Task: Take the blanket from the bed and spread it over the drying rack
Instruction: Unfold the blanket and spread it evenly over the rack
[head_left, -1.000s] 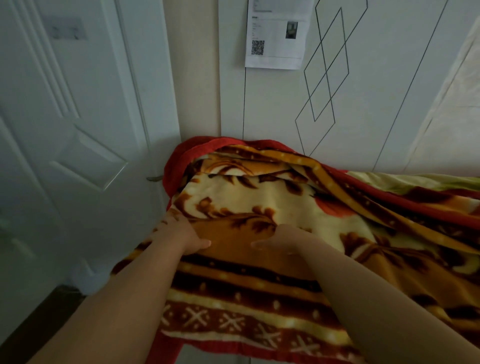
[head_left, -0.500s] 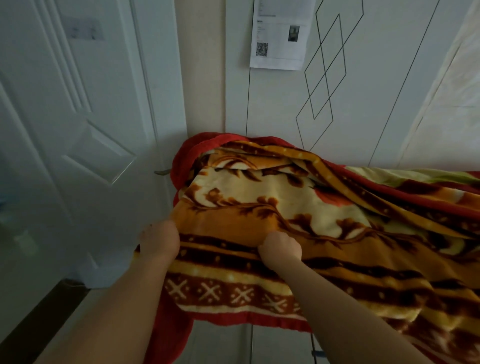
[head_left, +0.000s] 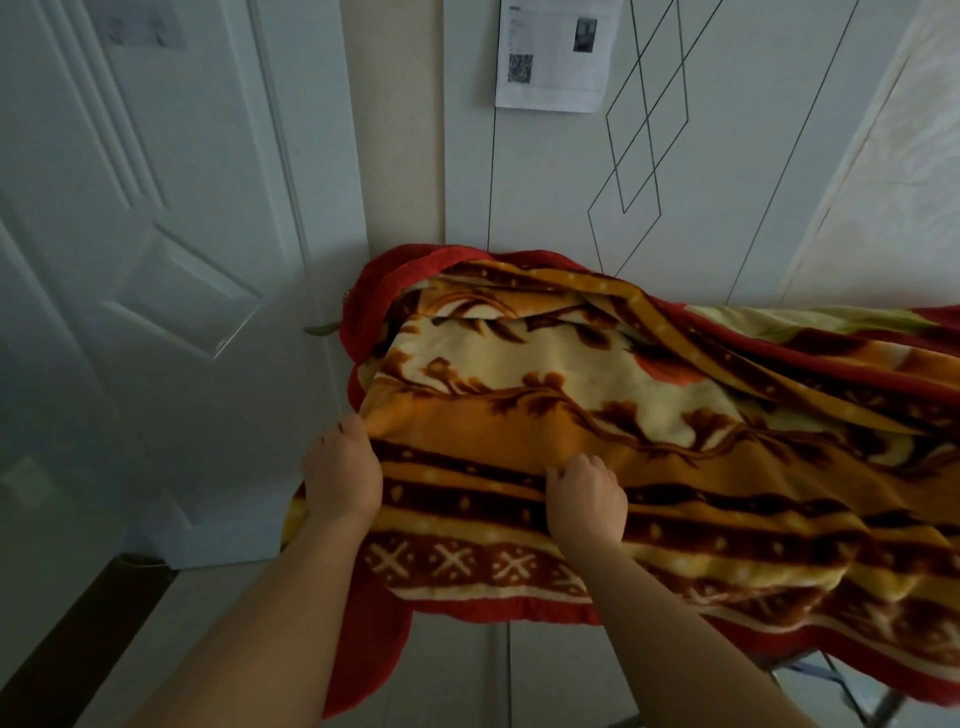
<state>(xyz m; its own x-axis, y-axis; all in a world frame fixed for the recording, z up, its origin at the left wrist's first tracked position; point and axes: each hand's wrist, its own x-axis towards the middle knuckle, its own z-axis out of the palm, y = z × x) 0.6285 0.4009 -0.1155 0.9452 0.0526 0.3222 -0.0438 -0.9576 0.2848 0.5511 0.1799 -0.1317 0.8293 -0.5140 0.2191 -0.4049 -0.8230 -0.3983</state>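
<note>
A thick blanket (head_left: 597, 374), patterned in orange, cream and dark brown with a red border, lies draped over the drying rack and hangs down toward me. Only the rack's metal legs (head_left: 852, 691) show, below the blanket at the lower right. My left hand (head_left: 343, 475) grips the blanket's left edge, fingers curled around the fabric. My right hand (head_left: 587, 496) is closed on a fold of the orange striped band near the middle. Both arms reach forward from the bottom of the view.
A white panelled door (head_left: 156, 260) stands at the left, its handle (head_left: 322, 328) just beside the blanket's red corner. A white wall panel with thin diamond lines (head_left: 644, 130) and a paper notice (head_left: 556, 52) is behind the rack. A dark floor strip (head_left: 67, 639) lies at the lower left.
Both hands went from lying flat on the blanket to closing on its fabric. They drew back toward me and the near edge now hangs lower.
</note>
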